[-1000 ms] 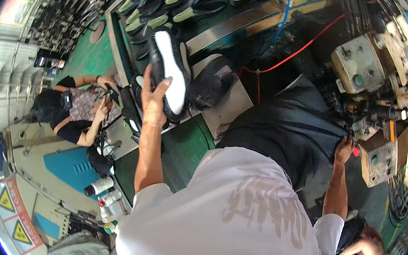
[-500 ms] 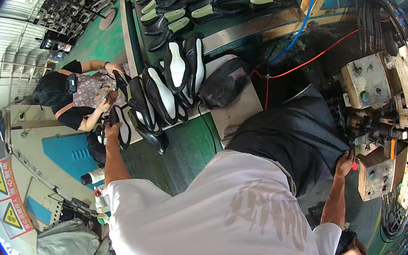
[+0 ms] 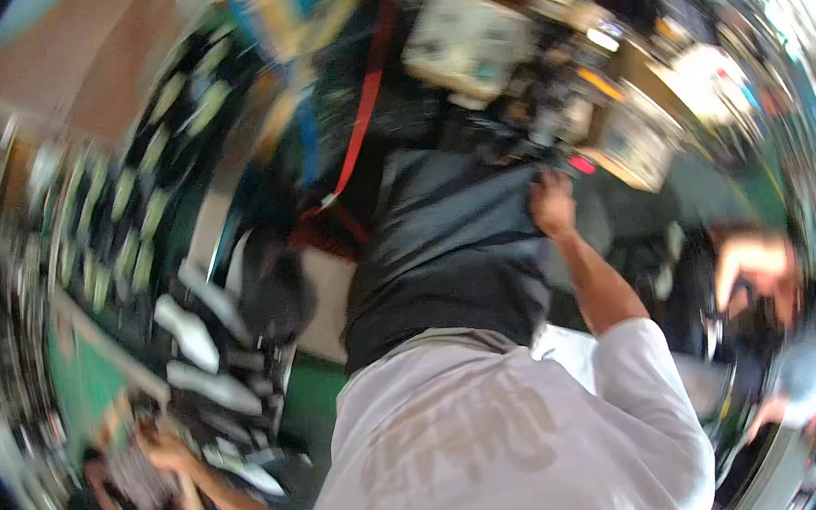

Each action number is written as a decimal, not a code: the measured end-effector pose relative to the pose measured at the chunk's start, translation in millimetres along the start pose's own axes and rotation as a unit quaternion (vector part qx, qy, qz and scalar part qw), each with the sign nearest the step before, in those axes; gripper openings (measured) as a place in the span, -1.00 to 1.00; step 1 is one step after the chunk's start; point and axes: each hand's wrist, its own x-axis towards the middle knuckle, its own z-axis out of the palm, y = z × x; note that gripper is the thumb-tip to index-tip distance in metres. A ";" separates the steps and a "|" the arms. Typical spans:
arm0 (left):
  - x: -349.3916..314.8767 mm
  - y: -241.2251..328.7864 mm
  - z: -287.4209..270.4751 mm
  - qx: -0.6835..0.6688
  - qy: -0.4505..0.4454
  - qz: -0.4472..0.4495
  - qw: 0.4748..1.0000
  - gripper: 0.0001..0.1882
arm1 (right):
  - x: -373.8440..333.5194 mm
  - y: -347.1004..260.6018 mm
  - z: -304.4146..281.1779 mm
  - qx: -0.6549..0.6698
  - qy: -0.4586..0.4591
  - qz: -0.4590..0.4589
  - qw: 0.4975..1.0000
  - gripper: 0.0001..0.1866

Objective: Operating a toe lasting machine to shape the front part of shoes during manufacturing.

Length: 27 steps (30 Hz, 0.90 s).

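Motion blur smears much of the view. At the lower left, my left hand reaches out beside a pile of black shoes with white soles, close to a co-worker. Blur hides its fingers and whether it holds anything. My right hand is at the right edge of my dark apron or trousers, just below a red button on a machine. Its fingers are too smeared to read, and I cannot tell whether they touch the button.
Metal control boxes and machine parts stand ahead and to the right. A red cable runs down beside a black rounded seat-like thing. Rows of shoes lie at the upper left. Another person is at the right.
My view has swung right: the machine is now ahead, while the shoes and co-worker have shifted to the lower left. My left hand shows farther from the white-soled shoe it was at.
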 end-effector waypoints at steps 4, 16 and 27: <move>-27.4 286.5 233.2 -0.105 -0.169 0.181 0.963 -0.61 | -42.1 -31.5 -50.8 0.114 0.042 0.064 0.991 -0.47; -474.8 637.8 396.9 -0.293 -0.748 0.572 0.165 -0.69 | -462.3 -35.8 -68.6 0.139 0.308 0.623 0.706 -0.64; -570.5 537.4 394.4 -0.133 -0.788 0.598 0.067 -0.70 | -786.3 17.4 -142.9 -0.016 0.055 0.816 0.576 0.05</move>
